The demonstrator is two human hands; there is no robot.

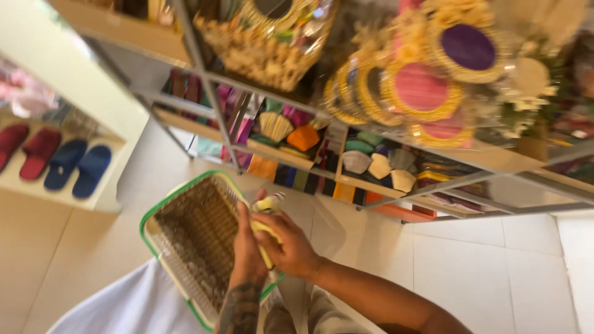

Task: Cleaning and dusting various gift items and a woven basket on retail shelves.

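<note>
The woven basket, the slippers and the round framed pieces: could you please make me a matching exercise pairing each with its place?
Things:
1. woven basket with green rim
2. red and blue slippers
3. round gold-framed pieces
4. pale yellow strip

Places:
A. on the pale shelf at far left
B. in the grip of the left hand and right hand
C. on the metal rack's upper shelf
D. on the person's lap, beside the hands

Pairs: 1-D, 2-A, 3-C, 4-B
</note>
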